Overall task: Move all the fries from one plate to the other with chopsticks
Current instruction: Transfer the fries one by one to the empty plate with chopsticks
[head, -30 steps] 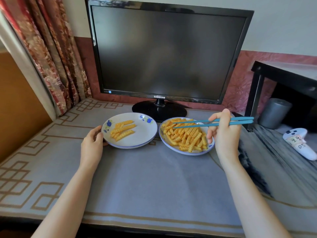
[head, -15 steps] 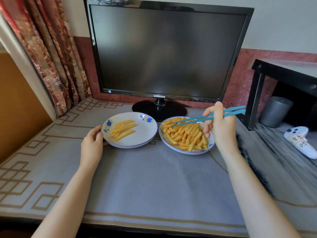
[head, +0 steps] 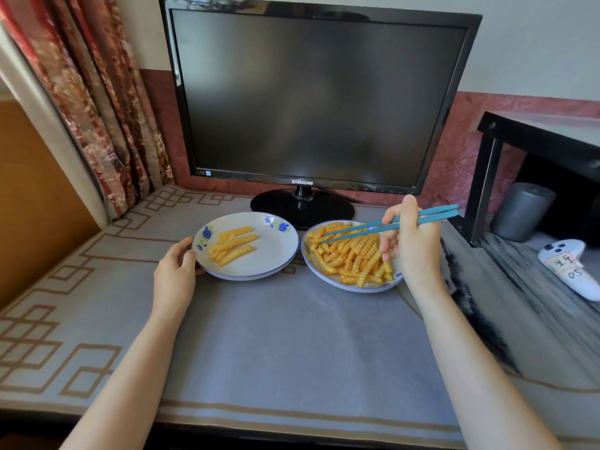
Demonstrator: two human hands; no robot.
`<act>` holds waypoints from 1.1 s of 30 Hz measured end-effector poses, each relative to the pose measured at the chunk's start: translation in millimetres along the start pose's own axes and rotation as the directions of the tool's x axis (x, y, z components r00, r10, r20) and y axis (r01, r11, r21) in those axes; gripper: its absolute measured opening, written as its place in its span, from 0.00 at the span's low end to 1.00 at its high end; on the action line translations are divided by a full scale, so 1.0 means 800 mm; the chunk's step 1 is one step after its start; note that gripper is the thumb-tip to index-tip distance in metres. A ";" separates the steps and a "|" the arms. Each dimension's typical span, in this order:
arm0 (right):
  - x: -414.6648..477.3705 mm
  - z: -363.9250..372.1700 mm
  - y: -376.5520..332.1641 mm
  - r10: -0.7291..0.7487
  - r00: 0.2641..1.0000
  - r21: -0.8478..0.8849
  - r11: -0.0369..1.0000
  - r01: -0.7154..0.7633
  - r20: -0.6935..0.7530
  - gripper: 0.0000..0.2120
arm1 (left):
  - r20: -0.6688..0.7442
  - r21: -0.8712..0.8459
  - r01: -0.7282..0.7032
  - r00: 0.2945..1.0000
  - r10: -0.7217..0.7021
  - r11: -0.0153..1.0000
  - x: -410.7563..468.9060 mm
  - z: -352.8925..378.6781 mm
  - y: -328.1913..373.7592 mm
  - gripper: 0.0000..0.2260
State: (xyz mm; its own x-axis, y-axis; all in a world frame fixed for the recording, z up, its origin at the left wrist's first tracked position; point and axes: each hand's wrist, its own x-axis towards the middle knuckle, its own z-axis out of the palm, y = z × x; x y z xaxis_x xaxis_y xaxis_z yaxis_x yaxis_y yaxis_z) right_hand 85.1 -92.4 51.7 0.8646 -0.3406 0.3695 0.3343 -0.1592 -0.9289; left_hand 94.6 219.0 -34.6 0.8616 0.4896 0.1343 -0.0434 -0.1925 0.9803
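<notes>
Two white plates with blue flowers stand side by side on the table. The left plate (head: pixel 276 254) carries a few crinkle fries (head: pixel 232 245). The right plate (head: pixel 311 264) is heaped with several fries (head: pixel 352 256). My left hand (head: pixel 173 276) holds the left plate's near-left rim, thumb on the edge. My right hand (head: pixel 414 243) grips a pair of blue chopsticks (head: pixel 367 228) over the right plate. Their tips are slightly apart at the pile's far-left part and hold no fry that I can see.
A black monitor (head: pixel 311 99) on a round stand (head: pixel 302 211) stands right behind the plates. A curtain (head: pixel 94 102) hangs at the left. At the right are a black shelf (head: pixel 539 134), a grey cylinder (head: pixel 519 211) and a white controller (head: pixel 571 267).
My right hand has moved left and tilted, bringing the chopstick tips down to the far-left part of the fry pile. The left hand and both plates have stayed put.
</notes>
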 end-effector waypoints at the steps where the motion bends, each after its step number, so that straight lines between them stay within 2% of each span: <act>1: -0.002 0.001 0.000 -0.002 1.000 0.010 1.000 0.002 -0.014 0.23 | 0.000 -0.002 0.000 1.000 0.000 1.000 0.000 0.000 0.000 0.17; 10: -0.021 -0.010 -0.018 -0.031 0.997 0.130 0.991 0.040 -0.071 0.23 | -0.007 0.001 -0.002 1.000 0.002 1.000 -0.002 0.001 0.002 0.17; 20: -0.046 0.081 -0.006 0.023 0.993 0.171 0.984 -0.043 0.118 0.23 | -0.008 0.002 -0.004 1.000 0.004 1.000 -0.002 0.001 0.003 0.16; 26: -0.046 0.127 0.008 -0.017 0.989 0.124 0.992 -0.002 0.148 0.21 | -0.008 0.005 0.004 1.000 -0.004 1.000 -0.003 0.001 0.005 0.17; 33: -0.042 0.140 0.018 -0.042 0.990 0.042 0.998 0.036 0.134 0.19 | -0.007 0.012 0.005 1.000 -0.005 1.000 -0.002 0.000 0.004 0.17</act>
State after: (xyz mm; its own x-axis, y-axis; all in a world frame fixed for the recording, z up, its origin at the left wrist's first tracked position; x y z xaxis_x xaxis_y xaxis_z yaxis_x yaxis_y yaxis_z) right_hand 103.2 20.4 23.2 0.8923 -0.2064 0.4015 0.3810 -0.1326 -0.9150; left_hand 92.6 217.7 -31.7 0.8584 0.4961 0.1308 -0.0332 -0.2007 0.9791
